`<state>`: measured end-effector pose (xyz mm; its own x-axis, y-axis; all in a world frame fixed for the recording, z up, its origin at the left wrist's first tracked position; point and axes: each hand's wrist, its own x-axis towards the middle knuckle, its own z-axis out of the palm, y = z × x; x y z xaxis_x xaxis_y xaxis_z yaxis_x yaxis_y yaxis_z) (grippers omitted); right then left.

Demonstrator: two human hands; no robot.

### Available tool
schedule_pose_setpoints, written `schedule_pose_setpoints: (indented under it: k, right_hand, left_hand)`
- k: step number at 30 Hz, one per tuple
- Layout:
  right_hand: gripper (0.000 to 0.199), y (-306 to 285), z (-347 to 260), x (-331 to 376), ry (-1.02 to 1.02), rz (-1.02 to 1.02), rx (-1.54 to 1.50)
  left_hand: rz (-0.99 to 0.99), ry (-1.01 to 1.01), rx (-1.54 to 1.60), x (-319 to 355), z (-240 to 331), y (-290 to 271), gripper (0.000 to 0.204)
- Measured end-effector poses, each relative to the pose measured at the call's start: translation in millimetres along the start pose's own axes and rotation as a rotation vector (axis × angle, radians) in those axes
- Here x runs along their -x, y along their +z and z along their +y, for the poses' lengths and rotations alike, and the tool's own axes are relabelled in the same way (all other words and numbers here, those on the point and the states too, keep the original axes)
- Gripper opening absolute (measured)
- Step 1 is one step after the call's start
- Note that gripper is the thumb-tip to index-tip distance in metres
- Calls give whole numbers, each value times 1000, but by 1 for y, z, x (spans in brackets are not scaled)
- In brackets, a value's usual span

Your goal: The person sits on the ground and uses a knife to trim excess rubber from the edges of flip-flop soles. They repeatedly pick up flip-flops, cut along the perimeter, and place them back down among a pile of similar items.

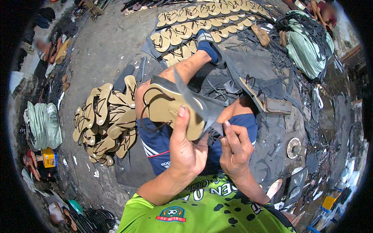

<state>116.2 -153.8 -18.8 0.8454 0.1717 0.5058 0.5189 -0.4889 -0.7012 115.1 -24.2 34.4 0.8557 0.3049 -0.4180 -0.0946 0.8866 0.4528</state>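
My left hand grips a tan flip-flop by its heel end, thumb pressed on the footbed. The sandal has thin dark straps and is tilted above my lap. Dark grey rubber shows along its far side, under the pale edge. A thin grey rubber strip curls up beside the sandal and runs toward the heel. Close to the heel, my right hand is closed in a pinch at a pointed grey piece. Whether that piece is the strip's end or a blade cannot be made out.
A heap of tan flip-flops lies to the left. Rows of them stand at the far side. One more flip-flop leans by a dark block on the right. Rubber scraps, pale green bundles and other people surround the spot.
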Motion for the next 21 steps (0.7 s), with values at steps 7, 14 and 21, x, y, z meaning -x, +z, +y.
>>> schedule_pose_setpoints:
  k: [7, 14, 21]
  right_hand:
    - [37, -32, -1, -8, 47, -255, -196]
    - [40, -36, 1, 29, 106, -181, -115]
    - [35, -43, -10, 15, 150, -291, -200]
  left_hand:
    - [-150, -18, -174, 10, -11, -27, 35]
    - [-216, -30, -200, 16, -14, -23, 38]
    - [-21, 23, -265, 24, -25, -50, 38]
